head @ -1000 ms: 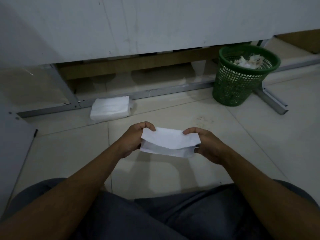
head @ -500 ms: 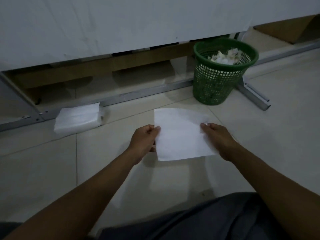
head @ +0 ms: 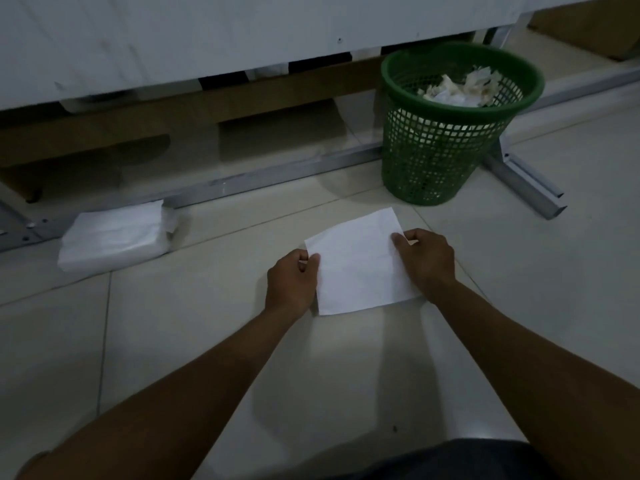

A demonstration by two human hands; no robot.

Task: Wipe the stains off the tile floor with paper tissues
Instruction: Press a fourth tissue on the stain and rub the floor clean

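Tissue (head: 360, 263), a single white sheet spread out flat, sits a little above the middle of the view, stretched between the person's two hands over the pale tile floor (head: 173, 341). Whether it lies fully on the tiles or hangs just above them I cannot tell. The left hand (head: 291, 282) is at the sheet's nine o'clock edge, fingers curled in, thumb and fingertips pinching the paper near its upper left corner. The right hand (head: 427, 261) is at the three o'clock edge, thumb lying on top of the sheet and the other fingers curled round the margin, so it too has hold of the paper. Both forearms run back toward six o'clock, where a patch of dark cloth shows at the bottom of the view.

From the sheet, at about ten o'clock and well apart, a white pack of tissues (head: 114, 235) lies on the floor against a metal frame rail (head: 277, 178). At about one o'clock, near the sheet's far corner but not touching it, stands a green mesh waste basket (head: 436, 157), upright, with crumpled used tissues (head: 460, 86) piled inside. A small dark speck (head: 394, 427) marks the tile at six o'clock from the sheet, between the arms.
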